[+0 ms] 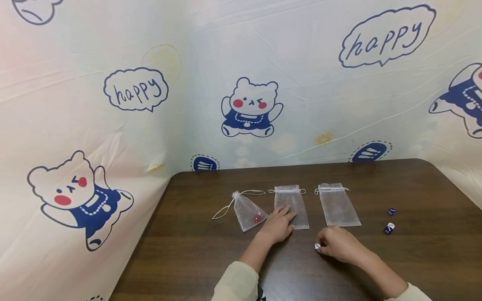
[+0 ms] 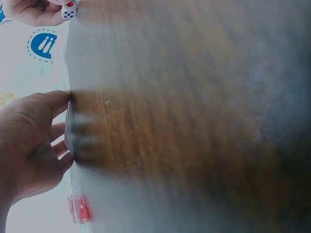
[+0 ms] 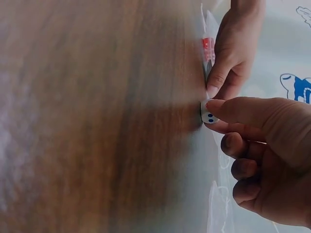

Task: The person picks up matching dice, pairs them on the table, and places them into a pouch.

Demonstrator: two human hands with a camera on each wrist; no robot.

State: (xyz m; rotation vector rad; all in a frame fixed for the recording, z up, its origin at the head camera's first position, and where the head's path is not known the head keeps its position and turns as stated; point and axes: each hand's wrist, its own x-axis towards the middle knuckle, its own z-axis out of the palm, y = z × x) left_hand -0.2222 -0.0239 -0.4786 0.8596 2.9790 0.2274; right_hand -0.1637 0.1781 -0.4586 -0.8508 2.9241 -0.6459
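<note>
My right hand [image 1: 340,244] pinches a white die [image 1: 317,246] between thumb and index finger, at the table surface. Blue pips on the die [image 3: 209,117] show in the right wrist view, and a red pip on the die [image 2: 69,9] in the left one. My left hand [image 1: 278,225] rests with fingers spread on the middle sheer white drawstring bag [image 1: 297,205], covering its lower left part. Left of that hand lies another drawstring bag [image 1: 244,211], gathered at the neck, with red dice [image 1: 258,216] inside. A third drawstring bag [image 1: 339,207] lies flat beyond my right hand.
On the right of the brown table [image 1: 180,259] sit a dark blue die [image 1: 392,212] and, nearer, a dark blue die [image 1: 387,230] against a white die [image 1: 391,225]. A printed cloth [image 1: 301,92] with bears hangs behind the table and along its left side.
</note>
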